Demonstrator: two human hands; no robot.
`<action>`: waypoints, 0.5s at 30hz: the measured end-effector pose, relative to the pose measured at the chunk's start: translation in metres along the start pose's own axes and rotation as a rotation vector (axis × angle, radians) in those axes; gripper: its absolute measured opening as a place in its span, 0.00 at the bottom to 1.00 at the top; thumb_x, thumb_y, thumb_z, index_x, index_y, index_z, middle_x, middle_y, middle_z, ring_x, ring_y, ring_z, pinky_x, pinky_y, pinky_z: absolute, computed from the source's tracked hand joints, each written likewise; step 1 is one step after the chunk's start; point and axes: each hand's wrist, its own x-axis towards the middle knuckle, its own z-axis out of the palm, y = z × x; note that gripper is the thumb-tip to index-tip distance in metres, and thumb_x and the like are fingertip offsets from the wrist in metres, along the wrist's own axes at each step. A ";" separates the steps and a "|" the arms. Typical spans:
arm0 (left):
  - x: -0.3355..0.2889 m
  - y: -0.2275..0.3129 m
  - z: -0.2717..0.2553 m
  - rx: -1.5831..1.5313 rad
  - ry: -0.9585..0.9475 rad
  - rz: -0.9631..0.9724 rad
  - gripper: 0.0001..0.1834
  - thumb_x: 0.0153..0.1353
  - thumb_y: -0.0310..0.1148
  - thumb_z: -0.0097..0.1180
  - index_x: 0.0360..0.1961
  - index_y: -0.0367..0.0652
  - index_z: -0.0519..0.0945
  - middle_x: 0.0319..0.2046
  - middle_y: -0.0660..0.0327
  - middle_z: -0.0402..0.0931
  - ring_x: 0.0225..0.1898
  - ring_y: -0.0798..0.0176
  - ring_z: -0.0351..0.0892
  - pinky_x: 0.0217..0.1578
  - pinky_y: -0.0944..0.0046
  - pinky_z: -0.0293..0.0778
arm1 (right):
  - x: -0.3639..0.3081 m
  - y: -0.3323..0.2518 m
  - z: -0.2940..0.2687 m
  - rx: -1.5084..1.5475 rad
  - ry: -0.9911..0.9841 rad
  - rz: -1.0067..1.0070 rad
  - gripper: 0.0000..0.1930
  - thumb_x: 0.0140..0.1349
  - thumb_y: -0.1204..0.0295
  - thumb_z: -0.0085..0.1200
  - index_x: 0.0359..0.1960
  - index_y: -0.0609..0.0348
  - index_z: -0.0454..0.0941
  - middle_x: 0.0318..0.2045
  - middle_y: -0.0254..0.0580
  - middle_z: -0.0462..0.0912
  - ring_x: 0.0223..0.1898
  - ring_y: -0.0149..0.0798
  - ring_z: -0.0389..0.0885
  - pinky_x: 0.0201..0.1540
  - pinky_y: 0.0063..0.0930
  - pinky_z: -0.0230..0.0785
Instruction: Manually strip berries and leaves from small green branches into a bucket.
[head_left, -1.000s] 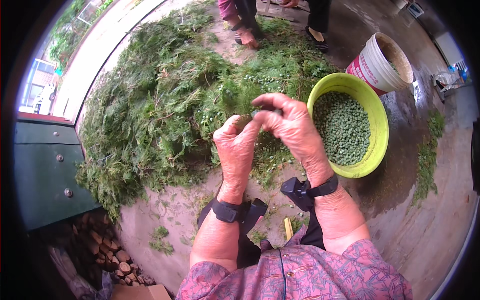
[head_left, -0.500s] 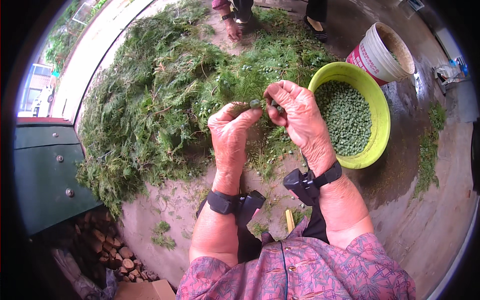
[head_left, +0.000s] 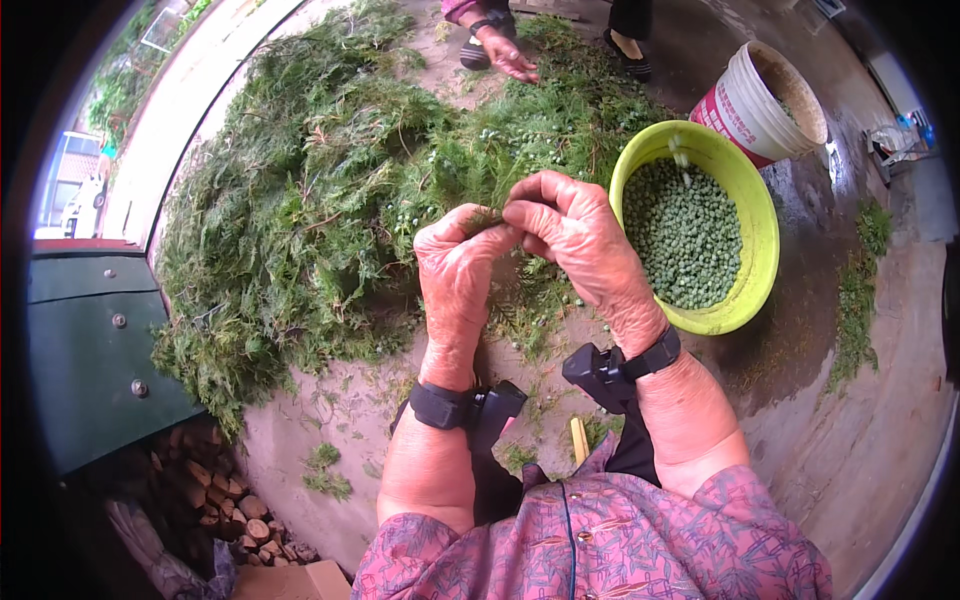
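Observation:
My left hand is closed in a pinch on a small evergreen sprig, which shows at its fingertips. My right hand is also closed, thumb and forefinger meeting at the left fingertips; whatever they pinch is hidden. Beneath and beyond both hands spreads a heap of cut evergreen branches. To the right of my right hand stands a yellow-green basin holding many round, pale green seed cones. A few blurred pale bits hang in the air over its far side.
Behind the basin leans a white and red bucket. A co-worker's hand reaches over the far branches. At left are a green metal panel and stacked firewood. Loose greenery lies on the floor at right.
My right hand has moved left to meet my left fingertips, hiding the green cone seen there. The co-worker's hand has swung right and opened out. Blurred bits have appeared over the basin.

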 end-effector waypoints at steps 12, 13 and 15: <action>0.012 0.003 -0.017 -0.352 0.261 -0.089 0.06 0.52 0.26 0.60 0.31 0.40 0.77 0.20 0.69 0.72 0.14 0.80 0.60 0.14 0.79 0.56 | 0.012 0.007 -0.027 0.878 0.042 0.168 0.10 0.62 0.68 0.47 0.36 0.63 0.72 0.31 0.43 0.76 0.30 0.35 0.75 0.26 0.22 0.65; 0.013 0.005 -0.020 -0.358 0.299 -0.062 0.05 0.52 0.26 0.60 0.29 0.42 0.76 0.19 0.70 0.70 0.13 0.79 0.59 0.13 0.79 0.56 | 0.013 0.005 -0.028 0.899 0.077 0.184 0.09 0.62 0.69 0.47 0.36 0.63 0.72 0.33 0.45 0.76 0.30 0.37 0.75 0.27 0.24 0.66; 0.018 -0.001 -0.034 -0.404 0.404 -0.037 0.05 0.52 0.29 0.60 0.26 0.45 0.75 0.18 0.71 0.68 0.13 0.79 0.58 0.13 0.79 0.56 | 0.014 0.009 -0.034 0.926 0.066 0.171 0.08 0.62 0.70 0.48 0.36 0.63 0.73 0.33 0.45 0.76 0.30 0.38 0.75 0.28 0.26 0.66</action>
